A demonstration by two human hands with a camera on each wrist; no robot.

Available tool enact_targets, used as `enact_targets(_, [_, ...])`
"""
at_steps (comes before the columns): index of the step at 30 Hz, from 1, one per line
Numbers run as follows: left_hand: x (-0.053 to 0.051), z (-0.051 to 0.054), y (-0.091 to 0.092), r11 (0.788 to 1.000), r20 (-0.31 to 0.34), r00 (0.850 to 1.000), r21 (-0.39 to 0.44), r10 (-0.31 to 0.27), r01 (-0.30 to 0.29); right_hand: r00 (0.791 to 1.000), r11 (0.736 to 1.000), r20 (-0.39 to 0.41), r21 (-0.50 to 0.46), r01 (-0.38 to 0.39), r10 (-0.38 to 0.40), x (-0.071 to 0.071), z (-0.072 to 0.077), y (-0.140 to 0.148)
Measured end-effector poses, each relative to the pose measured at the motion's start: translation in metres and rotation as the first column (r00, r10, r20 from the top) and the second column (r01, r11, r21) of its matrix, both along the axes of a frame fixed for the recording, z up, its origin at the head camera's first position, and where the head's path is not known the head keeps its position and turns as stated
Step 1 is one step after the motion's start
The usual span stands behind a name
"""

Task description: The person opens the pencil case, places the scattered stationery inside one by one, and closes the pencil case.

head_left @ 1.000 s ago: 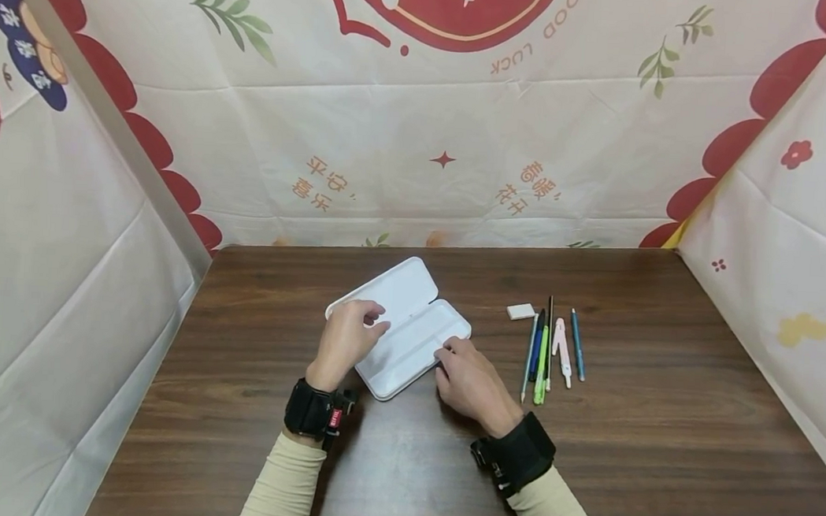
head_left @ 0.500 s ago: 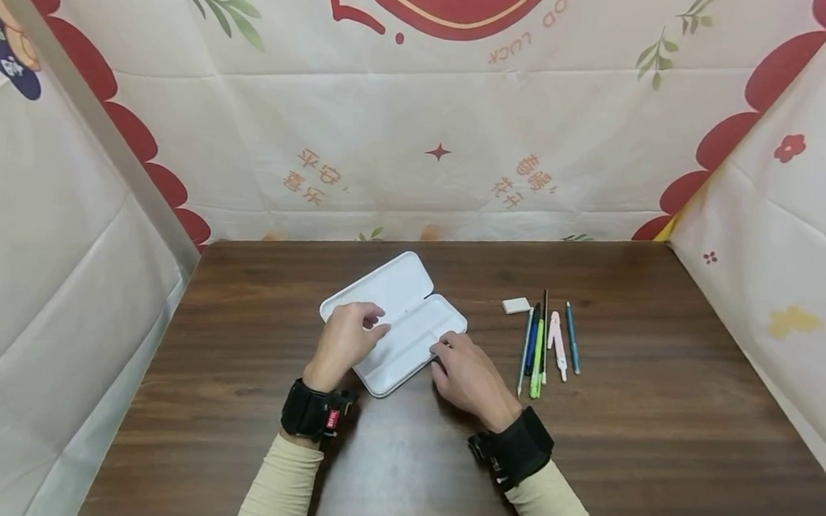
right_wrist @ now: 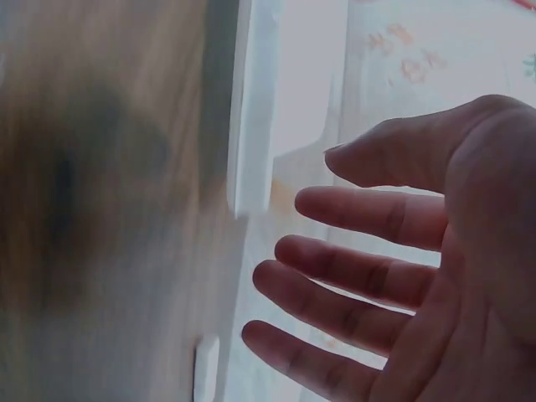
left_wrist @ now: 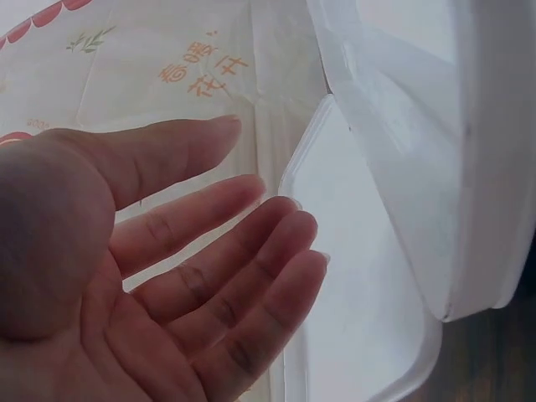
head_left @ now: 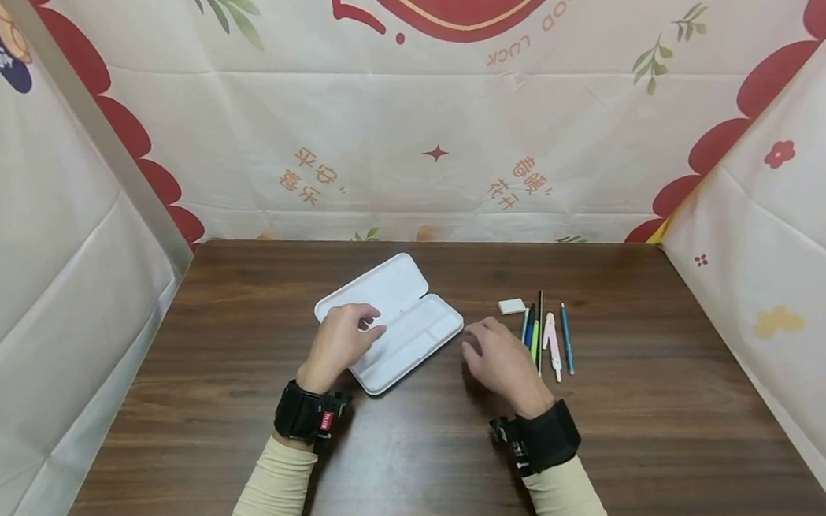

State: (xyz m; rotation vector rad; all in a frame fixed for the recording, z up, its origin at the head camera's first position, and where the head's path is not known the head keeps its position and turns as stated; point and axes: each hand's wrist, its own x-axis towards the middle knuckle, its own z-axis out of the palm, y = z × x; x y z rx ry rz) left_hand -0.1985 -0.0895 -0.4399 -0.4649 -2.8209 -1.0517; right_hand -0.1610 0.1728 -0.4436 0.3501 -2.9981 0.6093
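Observation:
A white pencil case [head_left: 414, 333] lies unfolded on the table, its lid towards the back left, with no items visible inside. My left hand [head_left: 339, 339] is over the lid side; in the left wrist view its fingers [left_wrist: 251, 293] are loosely bent with nothing between them. Just right of the case is my right hand [head_left: 506, 365], apart from it and holding nothing, its fingers [right_wrist: 335, 301] spread in the right wrist view. That hand partly covers a group of pens, among them a green pen [head_left: 535, 340]. A white eraser [head_left: 512, 306] lies behind it.
To the right of the pens are a pink compass [head_left: 553, 345] and a blue pencil [head_left: 567, 338]. A dark slim pencil [head_left: 539, 329] stands out beside the green pen. The wooden table [head_left: 414, 471] meets printed cloth walls [head_left: 392, 130] at the back and sides.
My right hand has left the near right edge of the pencil case and moved right, towards the pens. The left hand keeps its place by the lid. The head view has shifted slightly.

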Motion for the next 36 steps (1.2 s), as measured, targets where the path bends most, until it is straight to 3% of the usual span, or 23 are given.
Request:
enact_targets(17, [-0.005,0.003,0.007,1.0,0.025,0.999,-0.01,-0.025,0.025,0.992,0.997,0.104,0.027,0.074,-0.076,-0.008,0.015,0.04])
enact_targets(27, [-0.004,0.001,0.004,1.0,0.013,1.0,-0.008,-0.018,0.018,0.97,0.991,0.204,0.054,0.121,-0.129,-0.011,0.024,0.074])
enact_targets(36, [-0.001,0.0,0.001,1.0,0.054,0.999,-0.008,0.005,-0.005,0.961,0.988,0.245,0.109,0.105,-0.129,-0.018,0.028,0.102])
